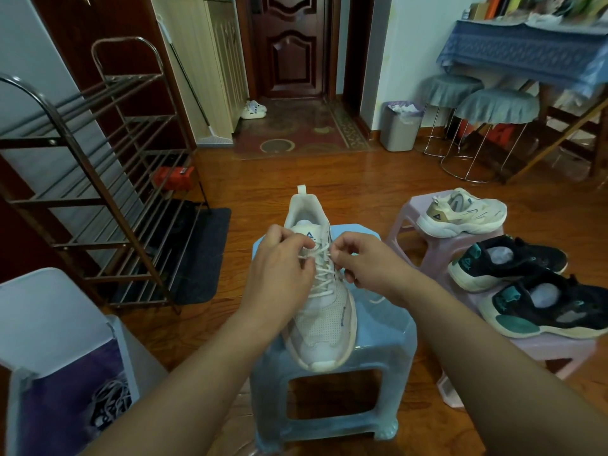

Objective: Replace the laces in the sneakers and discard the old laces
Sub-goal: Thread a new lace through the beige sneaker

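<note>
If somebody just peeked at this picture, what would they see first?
First, the two hands, left hand and right hand, pinching the lace of a white sneaker on a blue stool in the middle. Next, at the right, two black sneakers and a cream sneaker on pink stools. A bin at lower left holds tangled old laces.

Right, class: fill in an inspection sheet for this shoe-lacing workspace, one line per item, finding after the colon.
Surface: pale blue plastic stool on a wooden floor.
Job's things: white mesh sneaker on that stool, white lace crisscrossed; tangled laces in the purple-lined bin.
Clutter: cream sneaker and two black-and-teal sneakers on pink stools.
Grippers: left hand and right hand pinch the lace near the tongue.
Cables: nothing seen.
Surroundings: metal shoe rack, grey waste bin, dark wooden door.
</note>
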Motion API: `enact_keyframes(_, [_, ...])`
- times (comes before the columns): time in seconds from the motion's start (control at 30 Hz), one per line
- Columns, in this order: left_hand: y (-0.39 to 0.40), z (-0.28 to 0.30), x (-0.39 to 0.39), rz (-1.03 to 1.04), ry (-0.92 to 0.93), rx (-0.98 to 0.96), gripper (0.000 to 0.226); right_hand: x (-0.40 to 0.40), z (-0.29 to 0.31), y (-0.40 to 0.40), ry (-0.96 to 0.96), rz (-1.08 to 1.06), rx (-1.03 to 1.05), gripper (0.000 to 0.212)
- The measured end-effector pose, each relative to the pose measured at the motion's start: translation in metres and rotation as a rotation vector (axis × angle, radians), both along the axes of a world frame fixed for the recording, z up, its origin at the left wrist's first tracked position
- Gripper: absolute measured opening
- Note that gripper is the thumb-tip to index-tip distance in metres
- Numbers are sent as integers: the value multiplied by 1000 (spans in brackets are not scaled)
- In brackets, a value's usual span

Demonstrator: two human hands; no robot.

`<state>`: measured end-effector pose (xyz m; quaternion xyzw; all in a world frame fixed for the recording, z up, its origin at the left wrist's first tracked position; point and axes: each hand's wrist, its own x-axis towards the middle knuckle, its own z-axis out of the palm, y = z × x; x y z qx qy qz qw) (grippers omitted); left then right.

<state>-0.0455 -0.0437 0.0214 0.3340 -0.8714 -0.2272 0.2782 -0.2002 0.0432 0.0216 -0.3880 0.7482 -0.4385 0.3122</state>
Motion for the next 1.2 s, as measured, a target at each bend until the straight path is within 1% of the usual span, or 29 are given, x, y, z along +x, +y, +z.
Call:
enact_keyframes(0.07, [3,-2,-1,-5,-2,-82,11,0,-1,0,46,-8,-3,13])
enact_keyframes(0.13, [6,-5,-4,-3,-13,-209,6,1,-1,-1,34,-12,4,14])
enact_keyframes(0.23, [12,-6,-9,44,-9,-334,10,1,-1,-1,-32,-7,11,15])
enact_keyframes(0.5, [12,-9,-16,51,-44,-316,10,0,0,1,-135,27,8,18])
enact_keyframes(0.6, [11,-8,-20,61,-38,-264,9,1,-3,0,-137,8,17,15])
enact_keyframes(0.63, [10,-8,-21,68,-34,-252,10,2,-4,0,-90,-17,6,13])
enact_keyframes(0.67, [10,-8,-22,73,-30,-249,10,4,-3,0,15,-45,-20,9])
enact_keyframes(0.7, [11,-7,-23,74,-24,-245,10,6,-2,0,168,-63,-57,11])
enact_keyframes(0.73, [13,-7,-24,68,-16,-236,10,7,0,2,330,-51,-93,25])
enact_keyframes(0.77, [14,-7,-24,61,-6,-229,11,8,2,4,460,1,-114,40])
enact_keyframes(0.8, [14,-7,-25,57,3,-224,12,10,5,6,560,69,-103,51])
enact_keyframes(0.87, [14,-5,-23,54,6,-209,15,12,8,9,683,164,-39,63])
enact_keyframes(0.9, [13,-4,-21,49,4,-194,15,12,7,9,698,174,-11,66])
enact_keyframes(1.0, [8,10,-9,42,63,-107,9,11,9,11,662,184,33,69])
enact_keyframes(1.1, [-14,31,18,135,223,59,10,9,13,12,615,185,58,64])
enact_keyframes(1.13, [-26,37,30,186,332,187,10,9,12,12,600,183,55,64])
enact_keyframes(1.17, [-40,41,42,221,509,401,8,9,12,12,580,180,54,66])
enact_keyframes(1.2, [-51,48,53,207,744,664,5,9,11,12,562,179,53,68])
